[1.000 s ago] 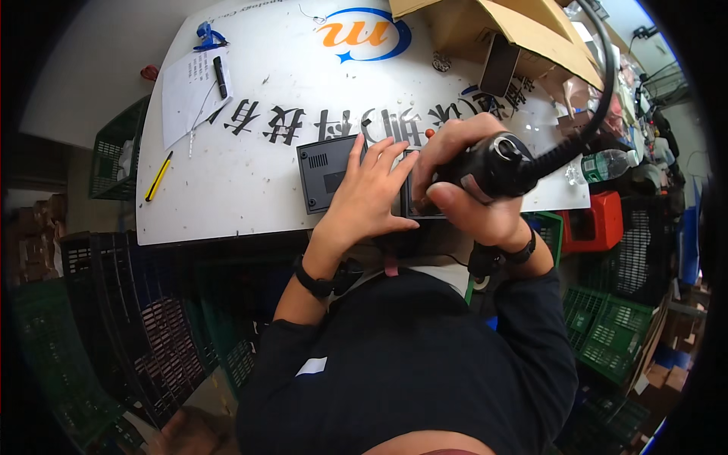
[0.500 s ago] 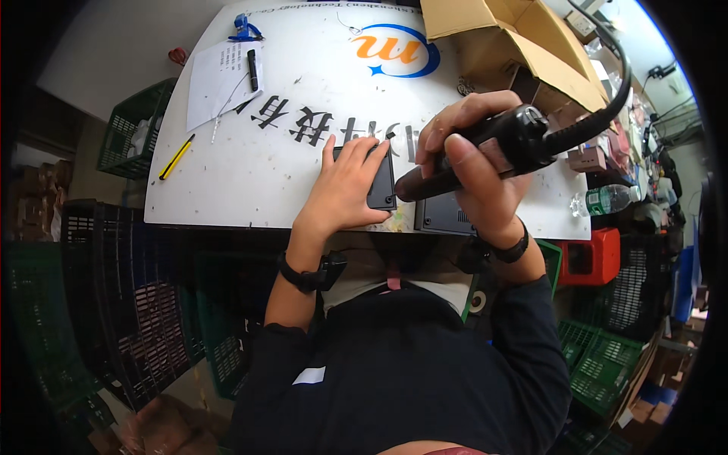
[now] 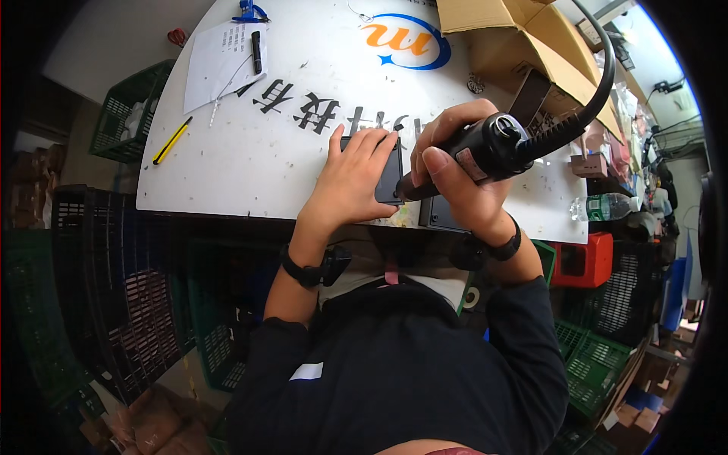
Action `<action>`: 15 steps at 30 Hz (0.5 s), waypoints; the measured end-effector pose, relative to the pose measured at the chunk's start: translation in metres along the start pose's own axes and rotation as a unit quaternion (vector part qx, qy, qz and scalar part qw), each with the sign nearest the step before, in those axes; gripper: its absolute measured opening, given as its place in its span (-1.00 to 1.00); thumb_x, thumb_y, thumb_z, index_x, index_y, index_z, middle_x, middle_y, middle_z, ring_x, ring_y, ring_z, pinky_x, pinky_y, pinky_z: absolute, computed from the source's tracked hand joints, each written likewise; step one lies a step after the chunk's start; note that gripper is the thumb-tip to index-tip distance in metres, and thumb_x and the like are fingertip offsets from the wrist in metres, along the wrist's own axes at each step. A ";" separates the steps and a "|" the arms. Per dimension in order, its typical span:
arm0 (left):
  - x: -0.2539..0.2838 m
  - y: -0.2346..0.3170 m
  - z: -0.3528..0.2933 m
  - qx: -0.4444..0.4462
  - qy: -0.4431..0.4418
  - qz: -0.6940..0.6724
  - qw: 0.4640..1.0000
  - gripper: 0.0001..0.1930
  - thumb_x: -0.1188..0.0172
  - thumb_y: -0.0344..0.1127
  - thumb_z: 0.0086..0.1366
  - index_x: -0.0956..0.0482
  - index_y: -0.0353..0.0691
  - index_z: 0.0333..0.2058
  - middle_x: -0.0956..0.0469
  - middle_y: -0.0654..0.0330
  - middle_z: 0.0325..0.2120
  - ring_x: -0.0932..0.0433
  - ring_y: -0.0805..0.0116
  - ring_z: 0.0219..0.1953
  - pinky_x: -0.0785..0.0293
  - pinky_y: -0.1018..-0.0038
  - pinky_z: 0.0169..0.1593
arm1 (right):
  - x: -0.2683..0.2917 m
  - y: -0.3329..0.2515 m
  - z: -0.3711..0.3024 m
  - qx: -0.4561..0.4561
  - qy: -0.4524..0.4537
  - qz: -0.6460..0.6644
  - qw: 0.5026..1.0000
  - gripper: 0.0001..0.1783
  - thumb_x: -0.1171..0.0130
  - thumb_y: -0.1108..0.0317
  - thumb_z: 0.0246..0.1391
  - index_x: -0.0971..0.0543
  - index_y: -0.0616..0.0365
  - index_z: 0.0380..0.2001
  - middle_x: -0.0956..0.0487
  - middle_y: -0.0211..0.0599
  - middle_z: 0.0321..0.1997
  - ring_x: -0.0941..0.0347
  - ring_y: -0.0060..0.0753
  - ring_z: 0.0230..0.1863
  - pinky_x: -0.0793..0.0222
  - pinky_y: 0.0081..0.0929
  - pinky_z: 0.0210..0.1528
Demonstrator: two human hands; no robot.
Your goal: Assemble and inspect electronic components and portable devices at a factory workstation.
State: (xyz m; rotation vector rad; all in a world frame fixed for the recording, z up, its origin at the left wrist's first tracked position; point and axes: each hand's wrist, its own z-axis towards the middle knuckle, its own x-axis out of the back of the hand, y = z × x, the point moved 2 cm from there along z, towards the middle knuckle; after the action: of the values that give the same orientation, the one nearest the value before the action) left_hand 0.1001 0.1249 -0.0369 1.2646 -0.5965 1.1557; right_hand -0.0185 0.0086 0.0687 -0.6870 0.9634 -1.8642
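My left hand lies across a flat black case near the table's front edge. Its fingers reach toward the far side and the thumb rests at the near edge, gripping the case. Wrapped in my right hand is a black corded electric screwdriver, held at a tilt. The tool's tip meets the near right corner of the case, at a screw position; the screw itself is hidden. Partly beneath my right hand sits a second black case with a screw in its corner.
An open cardboard box stands at the far right. A plastic bottle lies at the right edge. On the left are a yellow cutter knife, a paper sheet, a black marker and blue pliers. Green crates surround the table.
The screwdriver's tip has come down onto the corner of the case, and the tool stands steeper. My right hand has moved slightly left. My left hand keeps its hold; the whole view has shifted a little.
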 end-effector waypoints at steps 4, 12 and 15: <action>-0.001 0.000 0.000 -0.002 0.001 0.006 1.000 0.09 -0.58 0.05 -0.17 -0.31 -0.26 0.33 -0.36 0.07 0.24 -0.26 0.16 0.37 0.10 -0.14 0.47 | 0.003 -0.001 0.002 -0.006 -0.031 -0.008 0.999 -0.71 -0.23 0.49 0.21 -0.33 0.23 -0.13 -0.53 -0.15 -0.42 -0.48 -0.44 -0.50 -0.46 -0.45 -0.39; -0.003 -0.003 -0.002 -0.006 0.010 0.011 1.000 0.06 -0.56 0.08 -0.17 -0.35 -0.25 0.32 -0.37 0.06 0.23 -0.28 0.14 0.36 0.08 -0.15 0.47 | 0.003 -0.023 0.022 0.030 0.005 0.046 0.999 -0.72 -0.19 0.46 0.22 -0.35 0.26 -0.09 -0.52 -0.10 -0.42 -0.49 -0.35 -0.50 -0.47 -0.40 -0.44; -0.002 -0.002 -0.002 -0.009 0.013 0.012 1.000 0.08 -0.56 0.09 -0.17 -0.34 -0.25 0.33 -0.38 0.05 0.22 -0.29 0.13 0.35 0.07 -0.15 0.46 | 0.008 -0.025 0.038 0.063 0.042 0.056 0.996 -0.74 -0.17 0.47 0.22 -0.37 0.28 -0.09 -0.53 -0.08 -0.41 -0.51 -0.30 -0.50 -0.48 -0.39 -0.46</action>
State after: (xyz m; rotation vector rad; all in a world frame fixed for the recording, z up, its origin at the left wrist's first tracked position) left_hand 0.1009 0.1269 -0.0398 1.2294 -0.6023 1.1818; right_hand -0.0040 -0.0041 0.1113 -0.4739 0.9104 -1.8481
